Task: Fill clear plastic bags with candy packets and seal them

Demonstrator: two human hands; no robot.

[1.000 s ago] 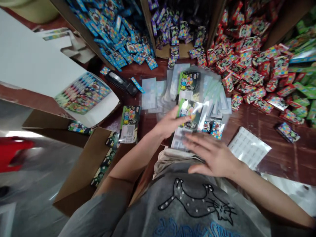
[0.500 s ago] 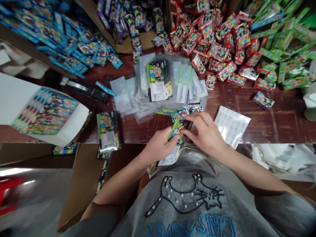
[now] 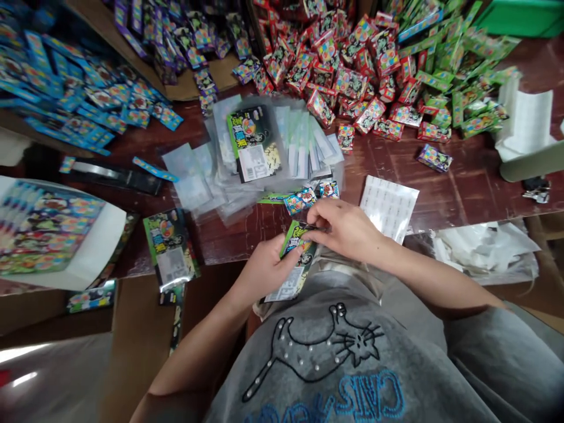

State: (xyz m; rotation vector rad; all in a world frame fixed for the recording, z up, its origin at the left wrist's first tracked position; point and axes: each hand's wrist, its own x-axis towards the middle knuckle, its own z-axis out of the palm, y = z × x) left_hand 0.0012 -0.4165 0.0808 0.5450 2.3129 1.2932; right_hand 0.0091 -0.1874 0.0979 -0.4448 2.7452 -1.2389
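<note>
My left hand [image 3: 262, 273] is closed on a black and green printed packet [image 3: 291, 281], thumb across its front, low over the table's front edge. At the packet's upper right edge, my right hand [image 3: 348, 228] is pinched, thumb and forefinger together against it. Whether anything small sits between those fingers is hidden. Just beyond the right hand lie small blue candy boxes [image 3: 300, 201]. A spread pile of clear-backed packets [image 3: 255, 144] is behind both hands. To the right lies a white sheet of stickers [image 3: 389, 205].
Heaps of blue [image 3: 106, 100], purple [image 3: 194, 35], red [image 3: 348, 76] and green [image 3: 453, 76] small boxes line the back. Another printed packet [image 3: 171, 249] overhangs the table edge at left, near a white carton [image 3: 99, 241] of packed goods. A purple box [image 3: 434, 158] lies alone at right.
The view has turned, so the scene sits further left and more of the right side shows. Both hands stay at the packet; my right fingers have curled in more at its top edge.
</note>
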